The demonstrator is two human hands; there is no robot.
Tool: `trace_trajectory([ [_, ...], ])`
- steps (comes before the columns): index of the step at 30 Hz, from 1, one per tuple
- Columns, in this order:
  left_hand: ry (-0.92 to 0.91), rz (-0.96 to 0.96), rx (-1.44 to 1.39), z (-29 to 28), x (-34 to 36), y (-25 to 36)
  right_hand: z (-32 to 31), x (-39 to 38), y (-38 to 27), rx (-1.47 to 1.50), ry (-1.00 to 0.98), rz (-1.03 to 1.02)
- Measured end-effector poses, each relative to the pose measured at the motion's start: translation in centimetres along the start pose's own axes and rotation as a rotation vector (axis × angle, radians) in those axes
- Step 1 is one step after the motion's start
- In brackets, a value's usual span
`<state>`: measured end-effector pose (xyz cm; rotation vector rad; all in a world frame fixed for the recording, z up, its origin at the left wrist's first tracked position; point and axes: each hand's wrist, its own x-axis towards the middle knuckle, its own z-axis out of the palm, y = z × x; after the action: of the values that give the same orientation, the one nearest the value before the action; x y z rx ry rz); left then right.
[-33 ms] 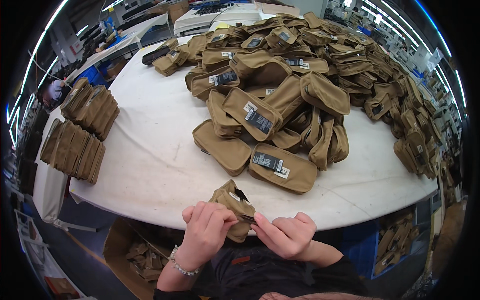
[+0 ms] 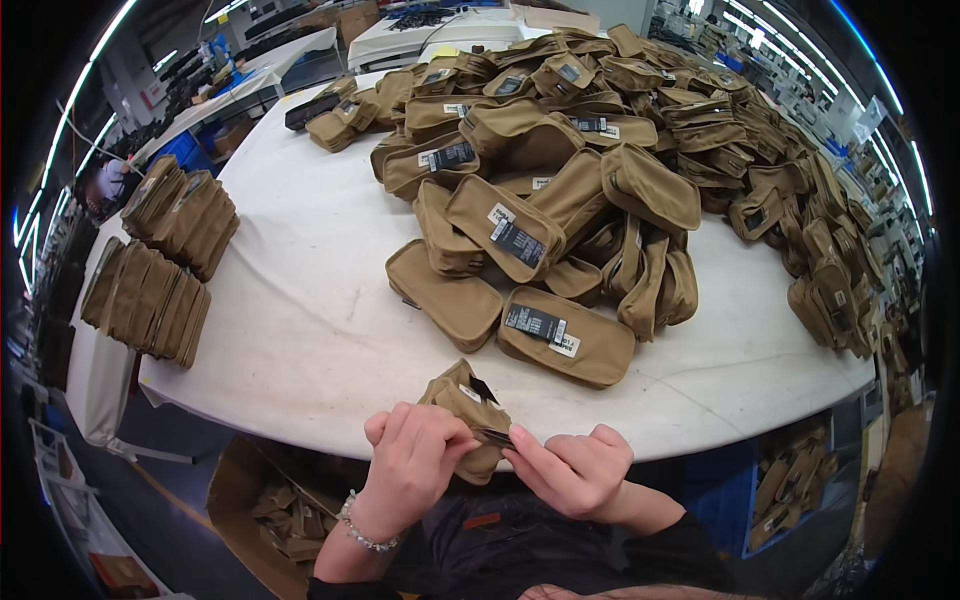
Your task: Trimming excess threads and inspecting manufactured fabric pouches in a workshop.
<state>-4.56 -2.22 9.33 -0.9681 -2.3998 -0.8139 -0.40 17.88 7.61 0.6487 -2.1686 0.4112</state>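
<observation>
A small tan fabric pouch (image 2: 462, 392) is held at the front edge of the table, with a white label and a black tag on its upper part. My left hand (image 2: 412, 455) is closed on its left side, fingertips pinching the fabric near the middle. From the right, my right hand (image 2: 572, 470) pinches the pouch's edge beside a dark strip, thumb and forefinger together. My fingers cover part of the pouch, so its opening cannot be made out. Just beyond it lie two flat tan pouches, one (image 2: 568, 335) with a black tag and white label, the other (image 2: 445, 293) plain on top.
A large heap of tan pouches (image 2: 650, 185) covers the back and right of the white table (image 2: 290, 290). Upright stacks of pouches (image 2: 145, 300) stand at the left. Below the edge are a cardboard box (image 2: 235, 490) and a blue bin (image 2: 722, 490), both holding pouches.
</observation>
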Motion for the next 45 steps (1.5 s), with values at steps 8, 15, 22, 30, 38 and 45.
trace_trajectory([
  [8,-0.069,-0.040,-0.009,-1.0,0.7,0.6,-0.1,-0.1,-0.2,0.093,-0.033,0.133],
  [15,-0.015,-0.100,0.050,-0.6,0.7,1.3,0.0,-0.1,-0.2,-0.009,0.021,0.075],
  [22,0.022,-0.097,0.115,-0.4,0.8,1.5,-0.5,0.7,-0.2,-0.035,-0.033,0.007],
  [30,-0.006,-0.064,0.206,0.0,0.6,1.0,-0.2,1.2,0.0,-0.072,-0.015,-0.042],
  [38,-0.004,-0.050,0.198,0.0,0.5,0.9,0.0,1.4,0.0,-0.088,-0.012,-0.061],
  [45,0.000,-0.041,0.198,0.1,0.6,1.0,-0.2,1.3,0.0,-0.092,-0.037,-0.078],
])
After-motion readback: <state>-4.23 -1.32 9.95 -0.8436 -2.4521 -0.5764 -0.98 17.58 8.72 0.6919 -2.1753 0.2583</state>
